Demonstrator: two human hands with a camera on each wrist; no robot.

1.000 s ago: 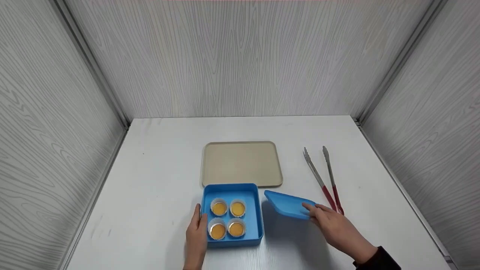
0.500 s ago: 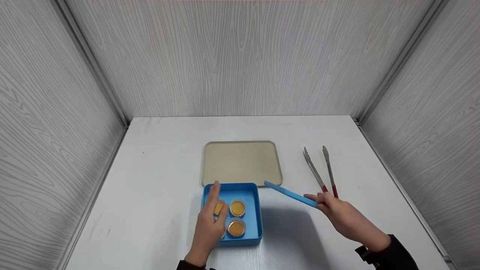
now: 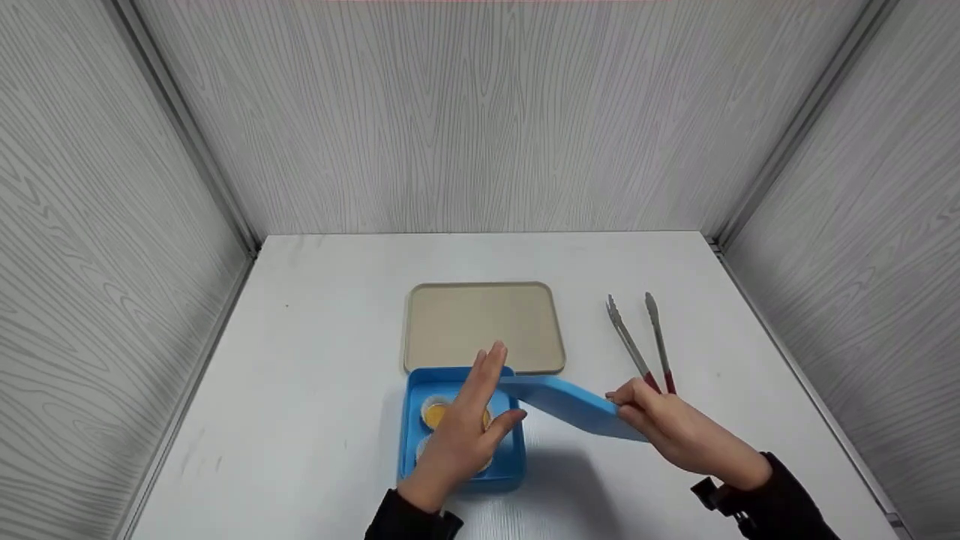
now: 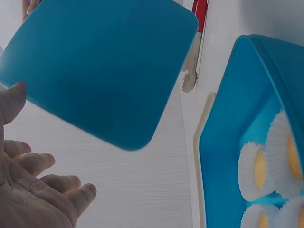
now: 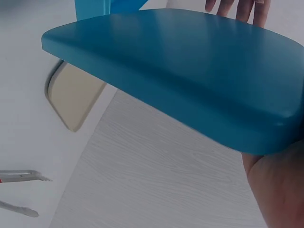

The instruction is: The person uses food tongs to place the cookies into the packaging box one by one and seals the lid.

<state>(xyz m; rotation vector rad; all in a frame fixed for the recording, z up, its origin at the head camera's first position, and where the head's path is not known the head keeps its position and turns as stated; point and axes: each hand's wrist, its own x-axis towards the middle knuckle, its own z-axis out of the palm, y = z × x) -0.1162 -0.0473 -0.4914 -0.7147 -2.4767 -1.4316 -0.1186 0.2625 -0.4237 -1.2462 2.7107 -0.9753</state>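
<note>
My right hand (image 3: 686, 435) grips the right edge of a blue lid (image 3: 574, 406), which is held tilted above the table. Its left end overlaps the right side of a blue box (image 3: 511, 450). Over that box hovers my left hand (image 3: 465, 431), fingers extended and thumb spread, close to the lid's left end. In the left wrist view the thumb (image 4: 13, 102) is at the lid's (image 4: 99, 71) edge; whether it touches cannot be told. Paper cups (image 4: 254, 171) with yellow filling sit in the box, partly hidden by my left hand in the head view.
A beige tray (image 3: 480, 322) lies just behind the box. To the right, tongs (image 3: 630, 341) with red handles lie spread on the white table (image 3: 322, 337), their handle end hidden by my right hand. Grey wood-grain panels (image 3: 480, 120) enclose the back and sides.
My left hand has left the box's left wall and moved right, over the cups. The right hand has lifted and turned the lid, bringing it left toward the box.
</note>
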